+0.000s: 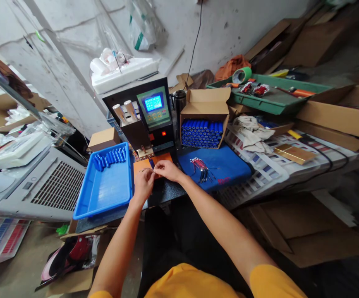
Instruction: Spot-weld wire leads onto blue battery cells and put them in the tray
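Note:
My left hand (144, 181) and my right hand (168, 170) meet in front of a spot welder (153, 105) with a lit blue screen. A blue cylindrical battery cell (151, 163) lies at my fingertips, under the welder's electrodes (146, 153). The fingers of my right hand are pinched at the cell's near end. My left thumb and fingers are pinched together just beside it, and what they hold is too small to tell. Beneath the hands is an orange work plate (140, 166).
To the left, a blue tray (111, 186) holds a row of blue cells (109, 159). An open carton (206, 101) of blue cells stands behind a blue cloth (226, 167) bearing red and black wire leads (202, 169). A green tray (285, 97) sits at the back right.

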`<state>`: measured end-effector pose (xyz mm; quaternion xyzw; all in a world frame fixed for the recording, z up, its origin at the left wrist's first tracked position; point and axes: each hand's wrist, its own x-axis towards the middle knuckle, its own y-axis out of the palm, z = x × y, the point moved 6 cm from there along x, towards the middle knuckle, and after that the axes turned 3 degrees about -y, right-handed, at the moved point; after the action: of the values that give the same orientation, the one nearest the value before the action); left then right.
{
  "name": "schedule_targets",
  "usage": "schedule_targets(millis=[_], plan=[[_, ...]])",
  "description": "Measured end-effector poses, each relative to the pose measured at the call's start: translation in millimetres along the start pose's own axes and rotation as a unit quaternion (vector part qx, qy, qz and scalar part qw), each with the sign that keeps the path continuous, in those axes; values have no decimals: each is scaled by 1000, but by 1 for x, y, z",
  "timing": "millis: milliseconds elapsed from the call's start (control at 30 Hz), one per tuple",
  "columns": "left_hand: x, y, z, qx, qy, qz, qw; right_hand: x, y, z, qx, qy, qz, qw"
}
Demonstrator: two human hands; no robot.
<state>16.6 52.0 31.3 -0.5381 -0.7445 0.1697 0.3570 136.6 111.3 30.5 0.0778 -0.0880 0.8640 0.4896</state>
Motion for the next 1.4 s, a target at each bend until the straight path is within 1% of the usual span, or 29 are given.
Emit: schedule_targets(millis=[133, 200, 300, 333, 367, 467, 533, 600, 733, 867, 1000, 1100, 1200, 1267, 1400], plan=[[2, -1, -5, -17, 22, 16, 999, -1, 0, -2, -3, -7, -1, 1000], [-2, -7, -9, -33, 42, -6, 999, -1, -2, -1, 10, -3, -8, 1000], [-8, -15, -13, -36, 69, -65, 995, -1, -8, -1, 50, 22, -32, 998], [-8, -14, -12, -34, 75, -68, 994, -1, -10, -1, 65, 33, -44, 996], [-7, -12, -11, -33, 80, -59, 994, -1, -12, -1, 81, 41, -55, 994], [0, 4, -5, -36, 88, 6, 995, -2, -16, -1, 118, 61, -84, 988], [5, 11, 1, -39, 80, 22, 996, -3, -18, -1, 136, 72, -97, 983], [9, 13, 7, -49, 61, 11, 997, -3, -19, -1, 149, 83, -109, 979], [10, 13, 11, -104, 21, 19, 994, -3, -19, 1, 174, 94, -127, 972], [13, 8, 11, -150, -20, 19, 988, -2, -18, 2, 189, 97, -142, 967], [21, 6, 14, -145, -44, 5, 988, -2, -18, 2, 182, 101, -158, 965], [25, 8, 17, -157, -62, 5, 986, -1, -17, 1, 169, 100, -163, 967], [25, 10, 19, -175, -81, 4, 981, 1, -16, 0, 158, 93, -174, 968], [24, 11, 19, -177, -86, -4, 980, 3, -15, -1, 150, 85, -184, 968], [23, 14, 17, -185, -93, -2, 978, 9, -9, -1, 149, 65, -196, 967]])
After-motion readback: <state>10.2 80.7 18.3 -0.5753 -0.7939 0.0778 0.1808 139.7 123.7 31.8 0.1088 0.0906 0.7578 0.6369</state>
